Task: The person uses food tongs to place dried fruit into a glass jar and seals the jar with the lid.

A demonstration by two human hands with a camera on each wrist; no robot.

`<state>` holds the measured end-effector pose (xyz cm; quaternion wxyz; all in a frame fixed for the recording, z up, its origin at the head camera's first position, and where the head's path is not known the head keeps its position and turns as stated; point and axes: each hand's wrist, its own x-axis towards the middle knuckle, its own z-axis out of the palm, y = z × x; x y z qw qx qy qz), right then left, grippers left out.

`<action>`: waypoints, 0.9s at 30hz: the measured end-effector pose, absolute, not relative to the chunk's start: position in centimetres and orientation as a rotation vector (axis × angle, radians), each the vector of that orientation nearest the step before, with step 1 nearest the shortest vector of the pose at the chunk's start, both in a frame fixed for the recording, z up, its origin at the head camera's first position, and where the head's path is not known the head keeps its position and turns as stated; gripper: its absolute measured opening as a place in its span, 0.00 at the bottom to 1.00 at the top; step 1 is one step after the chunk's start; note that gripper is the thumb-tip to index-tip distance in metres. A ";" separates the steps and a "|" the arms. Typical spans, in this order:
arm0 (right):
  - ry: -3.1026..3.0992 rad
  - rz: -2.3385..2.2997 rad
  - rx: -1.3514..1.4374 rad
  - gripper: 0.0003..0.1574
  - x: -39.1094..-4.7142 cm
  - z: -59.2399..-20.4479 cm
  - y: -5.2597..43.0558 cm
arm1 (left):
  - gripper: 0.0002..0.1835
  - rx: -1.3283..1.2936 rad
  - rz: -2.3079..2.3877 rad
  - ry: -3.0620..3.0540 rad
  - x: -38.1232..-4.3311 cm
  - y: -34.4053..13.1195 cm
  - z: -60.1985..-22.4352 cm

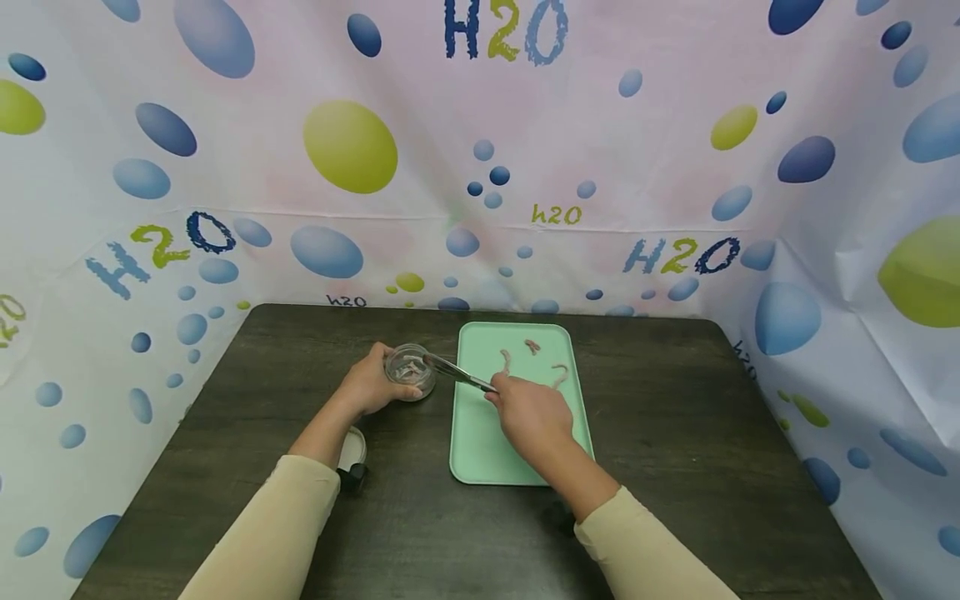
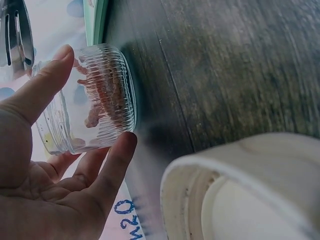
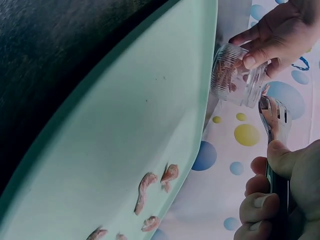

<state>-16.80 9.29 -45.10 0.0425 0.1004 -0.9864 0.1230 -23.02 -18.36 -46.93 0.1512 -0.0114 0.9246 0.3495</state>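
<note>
Left hand [image 1: 372, 382] curled round glass jar [image 1: 424, 384], thumb opposing fingers; jar left of green tray [image 1: 487, 442]. Right hand [image 1: 534, 417], palm down above tray, grips metal tongs [image 1: 463, 375], tips at jar mouth.

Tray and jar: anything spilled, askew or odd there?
Nothing looks spilled or tipped: the left hand grips the jar upright, and the loose pinkish pieces lie within the tray. One small oddity: a few dark specks on its bare surface; whether crumbs or marks, I can't tell.
</note>
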 end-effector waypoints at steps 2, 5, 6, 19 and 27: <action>-3.016 0.389 0.303 0.15 -16.9 -45.2 9.1 | 0.51 -0.029 0.991 2.658 -23.0 -18.3 -46.8; -3.024 0.402 0.303 0.14 -17.0 -45.1 8.7 | 0.51 -0.042 0.982 2.655 -22.9 -18.2 -46.7; -3.028 0.398 0.303 0.13 -17.0 -45.1 8.6 | 0.51 -0.044 0.979 2.655 -22.8 -18.2 -46.7; -2.912 0.313 0.384 0.14 -16.9 -45.6 8.2 | 0.51 -0.033 0.966 2.683 -22.9 -18.2 -46.9; -2.866 0.298 0.430 0.16 -16.6 -45.9 8.5 | 0.51 -0.024 0.984 2.679 -22.9 -18.3 -47.0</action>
